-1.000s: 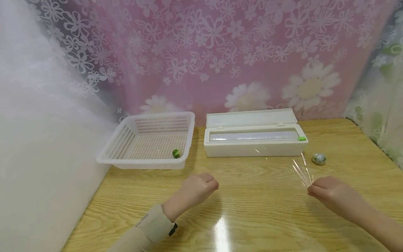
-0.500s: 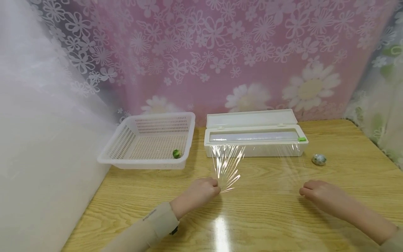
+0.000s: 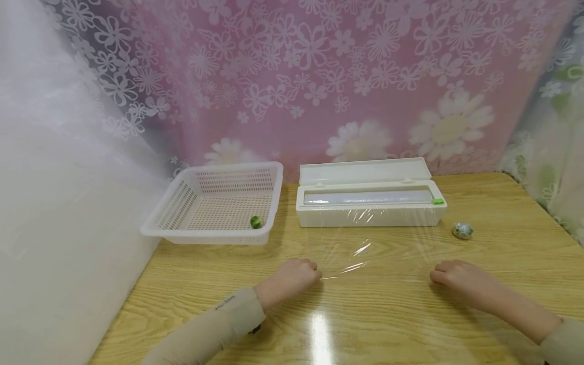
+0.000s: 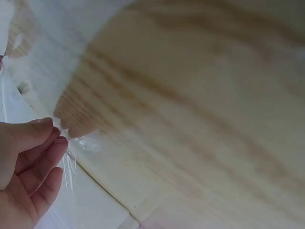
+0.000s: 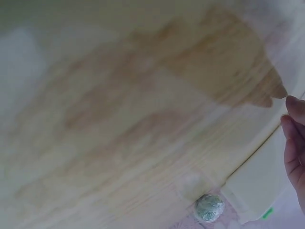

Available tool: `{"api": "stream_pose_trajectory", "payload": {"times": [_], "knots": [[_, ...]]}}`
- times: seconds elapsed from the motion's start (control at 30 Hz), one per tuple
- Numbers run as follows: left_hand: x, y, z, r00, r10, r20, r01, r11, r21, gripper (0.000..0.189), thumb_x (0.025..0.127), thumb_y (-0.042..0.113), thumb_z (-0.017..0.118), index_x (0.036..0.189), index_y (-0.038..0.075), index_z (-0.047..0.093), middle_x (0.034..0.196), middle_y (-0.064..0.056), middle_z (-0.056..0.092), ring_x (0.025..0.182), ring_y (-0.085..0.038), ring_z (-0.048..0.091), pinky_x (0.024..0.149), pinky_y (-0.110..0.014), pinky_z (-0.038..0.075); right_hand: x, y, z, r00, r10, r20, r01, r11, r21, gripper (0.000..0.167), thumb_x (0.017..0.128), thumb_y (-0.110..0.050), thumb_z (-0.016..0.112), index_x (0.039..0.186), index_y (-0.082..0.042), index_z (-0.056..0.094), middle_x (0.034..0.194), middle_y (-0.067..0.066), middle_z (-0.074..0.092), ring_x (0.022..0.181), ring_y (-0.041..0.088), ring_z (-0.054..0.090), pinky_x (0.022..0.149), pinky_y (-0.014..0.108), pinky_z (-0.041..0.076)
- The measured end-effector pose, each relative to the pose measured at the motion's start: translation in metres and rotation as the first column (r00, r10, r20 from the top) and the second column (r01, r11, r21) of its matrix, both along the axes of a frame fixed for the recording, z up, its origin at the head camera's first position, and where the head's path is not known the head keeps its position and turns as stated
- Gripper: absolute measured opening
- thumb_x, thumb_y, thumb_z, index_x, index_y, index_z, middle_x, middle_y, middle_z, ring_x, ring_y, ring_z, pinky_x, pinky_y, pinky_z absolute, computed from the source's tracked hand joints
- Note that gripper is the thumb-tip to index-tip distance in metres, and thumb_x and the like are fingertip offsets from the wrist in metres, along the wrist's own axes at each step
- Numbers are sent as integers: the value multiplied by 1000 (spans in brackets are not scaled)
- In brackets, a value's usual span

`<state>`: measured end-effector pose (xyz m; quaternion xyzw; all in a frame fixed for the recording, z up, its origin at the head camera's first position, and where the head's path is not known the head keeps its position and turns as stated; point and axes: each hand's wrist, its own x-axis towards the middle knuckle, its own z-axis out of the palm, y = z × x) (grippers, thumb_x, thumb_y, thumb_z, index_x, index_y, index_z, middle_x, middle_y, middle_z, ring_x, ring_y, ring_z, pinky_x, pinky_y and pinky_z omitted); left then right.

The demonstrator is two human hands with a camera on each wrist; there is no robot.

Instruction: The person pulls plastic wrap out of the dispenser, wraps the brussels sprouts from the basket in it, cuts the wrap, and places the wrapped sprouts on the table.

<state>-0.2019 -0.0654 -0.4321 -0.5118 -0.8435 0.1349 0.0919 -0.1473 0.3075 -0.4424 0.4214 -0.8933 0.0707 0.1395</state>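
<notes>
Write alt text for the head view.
A person's left hand and right hand hold clear film reaching an open white box on a wooden table. A basket with a green sprout-like ball stands left, a shiny ball right.

We can read no word, brand, number or sign in any of the three views. The one mark that looks like writing to us is a short line of dark lettering (image 3: 225,302) in the head view. It stands on the person's beige left sleeve (image 3: 196,332), on the upper side near the cuff, and slants along the arm. We find its letters too small and blurred to make out, so we cannot tell what they spell.
</notes>
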Motion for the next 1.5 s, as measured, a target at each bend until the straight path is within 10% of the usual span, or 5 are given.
{"api": "stream_pose_trajectory", "payload": {"times": [0.67,0.97,1.23,1.5], "knots": [[0,2,0,988,86,127,-89,996,22,9,84,6,58,80,13,57,66,5,56,56,-4,50,46,-14,39,3,-10,10,950,-184,253,194,981,-15,15,75,-5,66,76,-14,54,60,-15,51,50,-6,41,44,21,39],[-4,7,-4,960,165,228,-186,980,74,10,85,10,58,76,15,58,65,6,55,57,-3,50,47,-15,39,1,-11,2,930,-287,229,290,957,19,26,73,-8,70,68,-21,47,60,-17,41,51,-2,31,45,19,31],[-4,6,-2,950,164,265,-200,973,113,8,86,16,58,79,15,60,68,7,51,57,-2,46,48,-14,37,-3,-13,-6,980,-191,58,196,976,-96,35,60,3,75,68,-20,50,68,-14,40,57,-4,34,44,17,33],[-4,4,-2,955,130,267,-158,984,85,9,85,14,58,77,16,60,69,7,46,58,-2,41,49,-14,35,-8,-10,-5,929,-146,341,197,973,-123,29,69,8,67,73,-17,53,70,-14,48,62,-2,44,50,21,41]]}}
